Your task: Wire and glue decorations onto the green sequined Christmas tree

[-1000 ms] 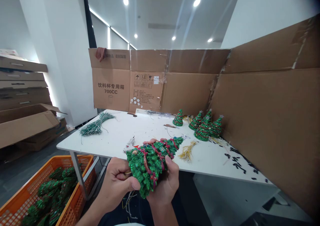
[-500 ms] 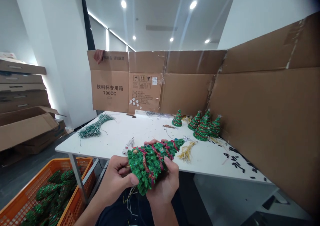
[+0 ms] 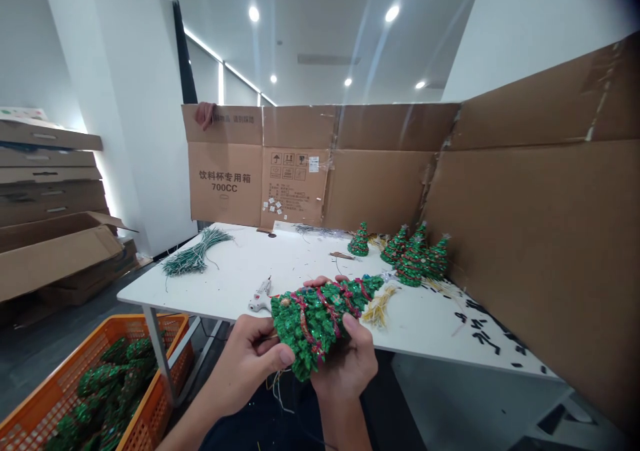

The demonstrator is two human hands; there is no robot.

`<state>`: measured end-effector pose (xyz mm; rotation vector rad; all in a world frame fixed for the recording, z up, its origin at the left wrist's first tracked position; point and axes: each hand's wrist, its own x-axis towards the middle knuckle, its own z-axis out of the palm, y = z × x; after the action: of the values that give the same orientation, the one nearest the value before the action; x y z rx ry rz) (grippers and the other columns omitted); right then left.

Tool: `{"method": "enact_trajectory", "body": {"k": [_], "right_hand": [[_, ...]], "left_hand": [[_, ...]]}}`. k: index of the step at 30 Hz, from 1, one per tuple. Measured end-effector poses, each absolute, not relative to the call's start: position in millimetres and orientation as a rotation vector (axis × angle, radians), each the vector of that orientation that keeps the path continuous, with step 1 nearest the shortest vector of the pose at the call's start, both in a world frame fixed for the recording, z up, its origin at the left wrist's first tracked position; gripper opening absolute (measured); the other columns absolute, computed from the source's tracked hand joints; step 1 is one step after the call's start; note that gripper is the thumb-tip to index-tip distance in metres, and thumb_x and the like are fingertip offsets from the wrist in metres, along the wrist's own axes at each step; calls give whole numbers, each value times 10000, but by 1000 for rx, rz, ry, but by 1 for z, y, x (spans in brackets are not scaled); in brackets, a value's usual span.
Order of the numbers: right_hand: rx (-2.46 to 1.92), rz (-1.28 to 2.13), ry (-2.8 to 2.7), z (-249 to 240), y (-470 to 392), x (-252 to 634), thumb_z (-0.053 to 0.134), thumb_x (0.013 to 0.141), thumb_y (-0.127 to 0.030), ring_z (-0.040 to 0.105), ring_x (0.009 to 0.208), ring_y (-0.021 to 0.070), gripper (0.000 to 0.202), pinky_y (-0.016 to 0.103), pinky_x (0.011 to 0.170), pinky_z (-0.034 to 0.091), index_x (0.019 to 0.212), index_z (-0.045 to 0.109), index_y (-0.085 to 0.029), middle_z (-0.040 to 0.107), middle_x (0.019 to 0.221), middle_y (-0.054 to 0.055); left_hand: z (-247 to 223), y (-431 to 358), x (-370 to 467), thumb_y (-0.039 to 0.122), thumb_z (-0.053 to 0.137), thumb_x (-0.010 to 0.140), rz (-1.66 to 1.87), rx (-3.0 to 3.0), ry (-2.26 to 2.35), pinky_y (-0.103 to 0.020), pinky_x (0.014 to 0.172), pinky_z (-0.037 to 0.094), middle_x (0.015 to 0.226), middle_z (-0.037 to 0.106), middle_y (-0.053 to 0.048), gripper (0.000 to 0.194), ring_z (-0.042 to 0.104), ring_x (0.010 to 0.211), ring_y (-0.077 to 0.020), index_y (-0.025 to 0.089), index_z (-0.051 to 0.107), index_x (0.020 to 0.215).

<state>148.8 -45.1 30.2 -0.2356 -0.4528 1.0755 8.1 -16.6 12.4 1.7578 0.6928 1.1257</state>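
Observation:
A small green tinsel Christmas tree [image 3: 317, 324] with a red garland lies tilted between my hands, its tip pointing right. My right hand [image 3: 347, 364] is wrapped round it from beneath, thumb on the near side. At the wide base, my left hand [image 3: 250, 358] is closed, its thumb and curled fingers against the edge. A bit of gold shows by those fingers, too small to make out. Pale strings [image 3: 280, 394] hang below the base. Just behind the tree, a white glue gun [image 3: 260, 296] lies on the white table [image 3: 280, 261].
Several finished trees [image 3: 413, 258] stand at the back right near cardboard walls [image 3: 380, 184]. Green wires [image 3: 197, 254], gold strings [image 3: 380, 308] and black pieces [image 3: 483, 328] lie on the table. An orange crate [image 3: 170, 334] of trees sits lower left. A person's hand [image 3: 205, 114] grips the cardboard top.
The view has shifted slightly, so the surroundings sit a little farther right. My hands and the tree have moved right together, and more of the glue gun shows.

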Motion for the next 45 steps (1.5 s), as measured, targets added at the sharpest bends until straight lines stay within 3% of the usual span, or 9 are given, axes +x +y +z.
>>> {"method": "enact_trajectory", "body": {"k": [5,13,17,20,24,31,35,39,45], "right_hand": [[-188,1073,-539,25,-44,161,687,795,-314,748,1039,336,488,641,962,590,1283,704,-341,784,1067,59],[-264,841,-658,24,-40,182,706,792,-283,720,1011,281,403,517,868,641,1194,713,-308,753,1077,50],[-373,824,-515,24,-31,190,676,800,-331,726,1026,304,394,542,862,640,1189,725,-293,764,1085,46],[-465,813,-423,20,-17,200,655,818,-363,732,1055,307,381,556,910,624,1179,738,-274,780,1079,51],[-554,810,-414,14,4,210,674,800,-342,747,1001,278,350,507,907,629,1127,745,-244,798,1019,54],[-650,1076,-450,2,30,209,770,767,-349,782,891,290,481,510,876,639,1228,696,-234,811,1024,63],[-640,1311,-561,-3,43,192,790,803,-362,774,947,304,413,472,836,641,1189,690,-253,810,1100,79],[-638,1409,-529,-6,54,168,748,874,-407,755,1052,302,376,454,890,625,1219,685,-270,785,1226,81],[-678,1415,-538,-30,88,142,785,822,-567,717,1188,365,688,531,976,589,1428,583,-309,688,1441,113]], "left_hand": [[9,-22,12,867,703,741,1090,1745,720,-279,540,183,646,231,44,728,226,616,-119,199,449,605],[13,-29,21,687,594,957,968,1833,706,-283,535,205,656,329,33,600,295,622,-123,190,470,646],[17,-18,13,643,602,976,738,2014,696,-291,549,196,632,343,50,592,293,610,-112,189,418,644],[16,-4,6,658,610,972,573,2083,817,-276,577,255,642,503,41,547,426,616,-117,184,547,708],[14,18,-3,684,588,975,575,2039,979,-269,653,357,788,642,7,500,542,725,-160,198,653,879],[3,52,-9,695,425,1041,835,1745,954,-382,1059,443,1290,700,-107,558,622,1207,-288,234,644,1267],[-12,62,-6,662,616,974,842,1565,778,-469,1172,422,1434,673,-116,584,600,1334,-353,262,658,1397],[-31,73,-12,703,716,881,829,1228,608,-578,1235,371,1555,615,-127,769,547,1438,-409,280,616,1516],[-66,97,-27,580,905,711,1016,674,747,-574,1253,393,1454,712,-119,734,564,1445,-447,239,758,1345]]}}
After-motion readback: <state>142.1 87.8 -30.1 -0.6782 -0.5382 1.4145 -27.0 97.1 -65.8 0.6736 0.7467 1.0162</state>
